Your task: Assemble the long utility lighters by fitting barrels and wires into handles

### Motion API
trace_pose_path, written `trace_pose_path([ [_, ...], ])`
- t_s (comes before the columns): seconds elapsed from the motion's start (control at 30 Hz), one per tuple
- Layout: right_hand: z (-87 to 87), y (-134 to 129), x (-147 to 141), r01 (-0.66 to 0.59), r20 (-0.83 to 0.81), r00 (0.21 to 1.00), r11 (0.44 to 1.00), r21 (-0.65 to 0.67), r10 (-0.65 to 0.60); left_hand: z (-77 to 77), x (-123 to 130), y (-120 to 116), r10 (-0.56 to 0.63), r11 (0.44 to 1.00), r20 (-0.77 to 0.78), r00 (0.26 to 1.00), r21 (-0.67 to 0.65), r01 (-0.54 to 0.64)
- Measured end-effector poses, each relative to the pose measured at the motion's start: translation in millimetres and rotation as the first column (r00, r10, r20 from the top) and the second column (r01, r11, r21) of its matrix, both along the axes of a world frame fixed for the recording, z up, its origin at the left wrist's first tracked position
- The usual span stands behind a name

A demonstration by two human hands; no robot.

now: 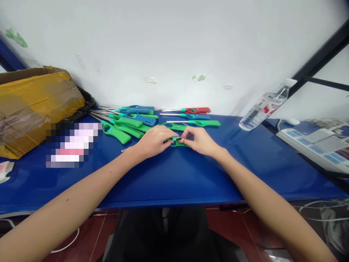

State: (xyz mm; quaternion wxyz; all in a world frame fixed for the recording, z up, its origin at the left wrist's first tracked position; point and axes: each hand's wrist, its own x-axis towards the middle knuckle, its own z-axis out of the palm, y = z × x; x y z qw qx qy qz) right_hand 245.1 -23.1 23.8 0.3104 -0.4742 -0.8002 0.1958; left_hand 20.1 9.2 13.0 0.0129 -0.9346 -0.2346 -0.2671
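A green utility lighter casing (180, 143) lies low over the table between my two hands, with a small teal piece (175, 138) and a dark part showing at its middle. My left hand (153, 141) is closed on the casing's left end, thumb and fingertips at the teal piece. From the other side, my right hand (201, 140) pinches at the dark part; what sits between its fingertips is too small to name. Just behind my hands lies another green casing piece (178, 127). Several finished-looking lighters with green and blue handles (122, 135) are piled to the left.
A row of lighters (197, 116) lies near the wall. On the left stand a taped cardboard box (35, 105) and a blurred-out object (73, 145). A water bottle (265, 105) leans at the right, beside a white-and-blue power strip or device (313, 145). The blue table (174, 182) ends in front of me.
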Motion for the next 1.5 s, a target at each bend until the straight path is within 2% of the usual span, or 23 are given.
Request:
trace_pose_path([
  [0.53,-0.8,0,-1,0.017,-0.059,0.998,1.0,0.0,-0.017,-2.4,-4,1,-0.005,0.999,-0.015,1.0,0.049,0.005],
  [0.77,-3.3,4,2,0.013,-0.135,0.991,0.999,-0.038,-0.018,-0.4,-2,0,0.022,1.0,0.053,0.998,-0.02,-0.021],
  [0.97,-0.2,7,5,-0.03,-0.253,0.967,0.983,-0.179,-0.016,4.2,0,-1,0.06,0.986,0.153,0.986,-0.16,-0.035],
  [1.1,2.2,5,5,-0.025,-0.236,0.972,0.987,-0.159,-0.014,6.7,0,-2,0.055,0.973,0.175,0.983,-0.231,-0.013],
  [1.33,-1.9,3,-1,-0.031,-0.136,0.99,0.997,-0.067,0.022,0.8,-4,2,0.002,0.993,0.037,0.999,-0.122,0.002],
  [1.5,-4.6,3,-3,-0.013,-0.136,0.991,0.998,-0.055,0.006,-3.4,-5,5,0.002,0.996,0.027,1.0,-0.091,0.001],
])
